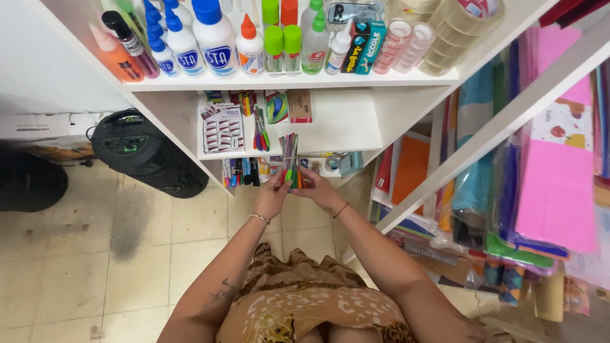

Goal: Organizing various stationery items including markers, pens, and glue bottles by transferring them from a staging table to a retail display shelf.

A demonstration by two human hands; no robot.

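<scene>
Both my hands meet in front of the white shelf unit [330, 81] and hold one bundle of coloured pens [290, 155] upright. My left hand [274, 194] grips the bundle's lower end from the left, a bracelet on its wrist. My right hand [316, 188] closes on the same end from the right, a thin band on its wrist. The pens' tips reach up past the middle shelf, where more pens [260, 134] and small card packs [222, 129] lie.
Glue bottles [213, 35] and tape rolls [454, 28] fill the top shelf. Coloured paper sheets [556, 184] hang in a rack at right. A black round speaker [130, 145] stands on the tiled floor at left, beside a dark bag [28, 181].
</scene>
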